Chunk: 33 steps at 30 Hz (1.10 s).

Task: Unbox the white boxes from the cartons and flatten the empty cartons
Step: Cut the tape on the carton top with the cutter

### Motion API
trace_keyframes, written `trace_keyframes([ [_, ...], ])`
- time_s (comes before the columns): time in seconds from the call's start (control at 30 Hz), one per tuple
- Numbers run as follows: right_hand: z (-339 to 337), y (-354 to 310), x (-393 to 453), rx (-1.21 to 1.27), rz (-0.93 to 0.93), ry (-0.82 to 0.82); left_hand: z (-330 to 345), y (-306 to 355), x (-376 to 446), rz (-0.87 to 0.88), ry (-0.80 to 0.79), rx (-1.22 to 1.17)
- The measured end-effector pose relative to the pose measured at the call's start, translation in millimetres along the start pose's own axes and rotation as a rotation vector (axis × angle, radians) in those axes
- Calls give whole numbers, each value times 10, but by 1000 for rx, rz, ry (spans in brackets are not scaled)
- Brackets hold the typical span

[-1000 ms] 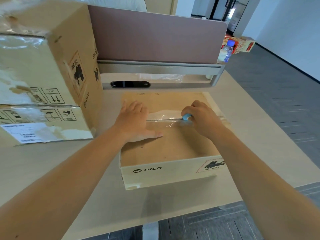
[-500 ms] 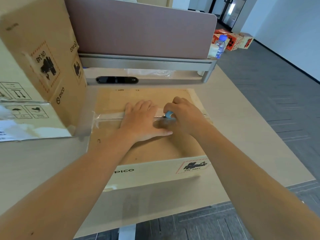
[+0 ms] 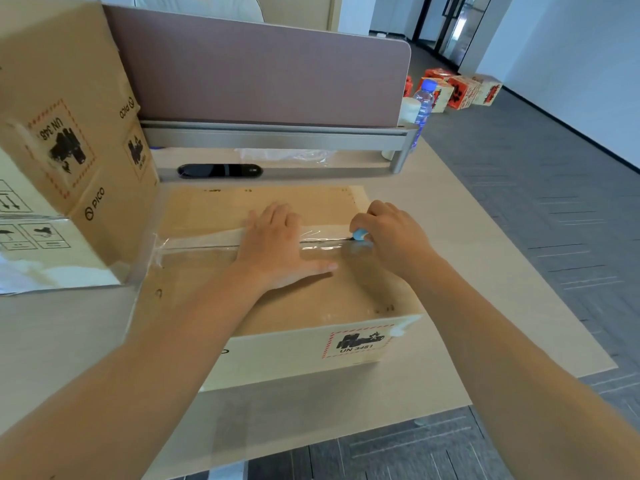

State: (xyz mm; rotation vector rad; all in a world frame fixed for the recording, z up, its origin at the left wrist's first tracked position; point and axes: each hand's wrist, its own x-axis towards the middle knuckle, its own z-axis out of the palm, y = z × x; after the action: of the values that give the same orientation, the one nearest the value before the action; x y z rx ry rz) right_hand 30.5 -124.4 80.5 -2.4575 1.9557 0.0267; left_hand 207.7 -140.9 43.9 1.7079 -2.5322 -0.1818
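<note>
Right hand (image 3: 391,233) clamps a blue cutter (image 3: 360,234) on the carton's (image 3: 277,355) taped seam (image 3: 197,245). Left hand (image 3: 277,247) presses flat, fingers apart, in the blade's likely path: a slip could nick them.

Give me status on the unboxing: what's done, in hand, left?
Done: nothing visible; no white boxes are out and no carton is flattened.
In hand: the left hand presses flat on the taped PICO carton while the right hand grips a blue cutter at the clear tape seam.
Left: opening the flaps, unpacking, flattening, then the larger carton alongside.
</note>
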Motion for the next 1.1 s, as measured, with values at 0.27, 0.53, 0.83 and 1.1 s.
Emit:
trace_keyframes([
  [0.27, -8, 288, -47, 44, 42, 12, 72, 30, 24, 62, -24, 21],
  [0.53, 58, 461, -82, 96, 54, 53, 56, 67, -10, 34, -8, 16],
  [0.83, 147, 538, -116, 190, 115, 51, 86, 60, -3, 32, -14, 35],
  [1.1, 207, 488, -266, 358, 253, 163, 2, 58, -24, 44, -6, -87],
])
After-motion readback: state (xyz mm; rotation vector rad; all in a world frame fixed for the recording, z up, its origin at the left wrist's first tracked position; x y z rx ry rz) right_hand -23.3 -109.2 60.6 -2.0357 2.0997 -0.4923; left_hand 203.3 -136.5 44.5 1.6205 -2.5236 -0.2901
